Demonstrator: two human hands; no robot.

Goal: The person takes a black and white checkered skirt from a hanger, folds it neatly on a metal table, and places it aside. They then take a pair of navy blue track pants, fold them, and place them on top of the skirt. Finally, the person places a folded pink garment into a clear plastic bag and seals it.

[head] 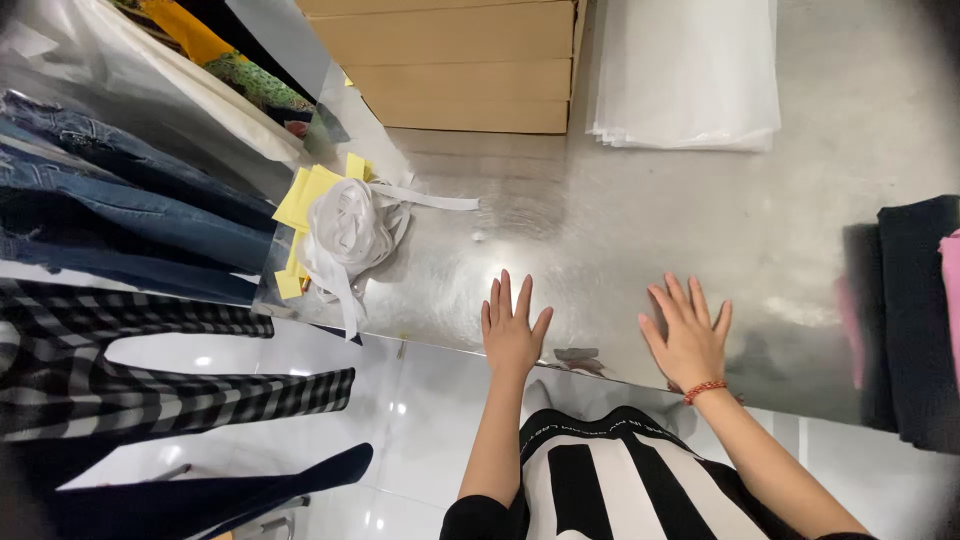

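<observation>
Both hands lie flat and spread, holding nothing, on the shiny steel tabletop point(620, 220): I see the left hand point(511, 332) and the right hand point(690, 338) with its red bead bracelet point(704, 389) side by side. At ten o'clock of the left hand sits a bundle of white fabric strips point(348, 232) on yellow paper tags point(300, 195).

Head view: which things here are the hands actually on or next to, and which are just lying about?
In hand:
left hand, flat on the metal table
right hand, flat on it too

Lying about:
white ribbon bundle
yellow slips
clear bag stack
dark folded cloth
</observation>
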